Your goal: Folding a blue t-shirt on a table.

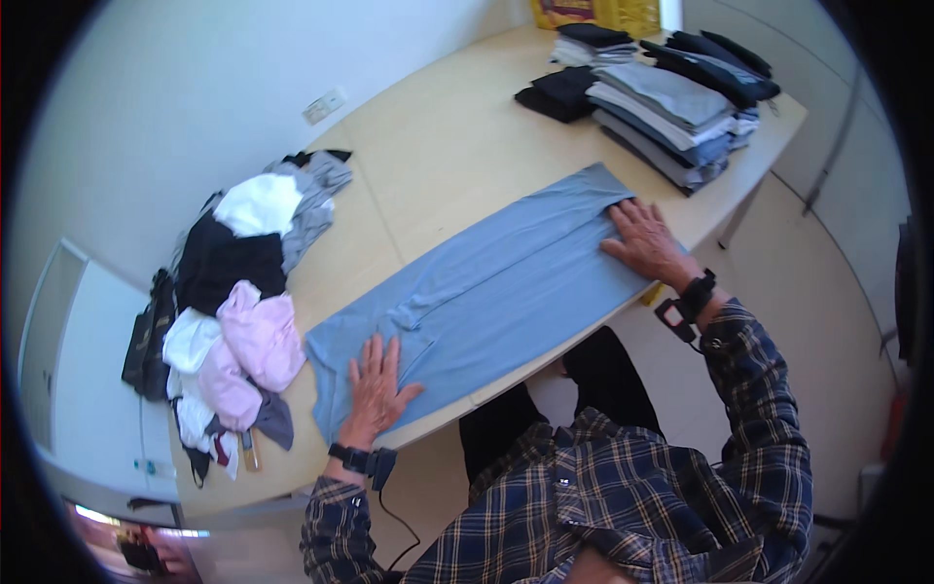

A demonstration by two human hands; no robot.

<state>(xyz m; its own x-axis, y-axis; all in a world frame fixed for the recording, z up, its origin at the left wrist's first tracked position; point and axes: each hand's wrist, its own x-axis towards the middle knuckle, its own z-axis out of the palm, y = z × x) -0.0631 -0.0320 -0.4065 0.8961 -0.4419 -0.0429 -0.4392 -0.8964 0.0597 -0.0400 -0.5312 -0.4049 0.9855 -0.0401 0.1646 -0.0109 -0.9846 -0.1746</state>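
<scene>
A light blue garment (506, 277), probably a shirt, lies folded lengthwise into a long strip along the near edge of the table. My left hand (377, 391) rests flat on its left end, fingers spread, beside a small folded-over flap of cloth. At the right end my right hand (644, 238) lies with its fingers stretched out on the garment's edge. Neither hand grips anything. Both wrists wear dark straps with small devices; a cable hangs from the left one.
Rumpled clothes in black, white, grey and pink (261, 336) are heaped at the table's left end. Neatly folded stacks (671, 107) stand at the far right. A black bag (149, 336) sits beside the heap. A wall socket (324, 105) is behind the pale wooden table (428, 127).
</scene>
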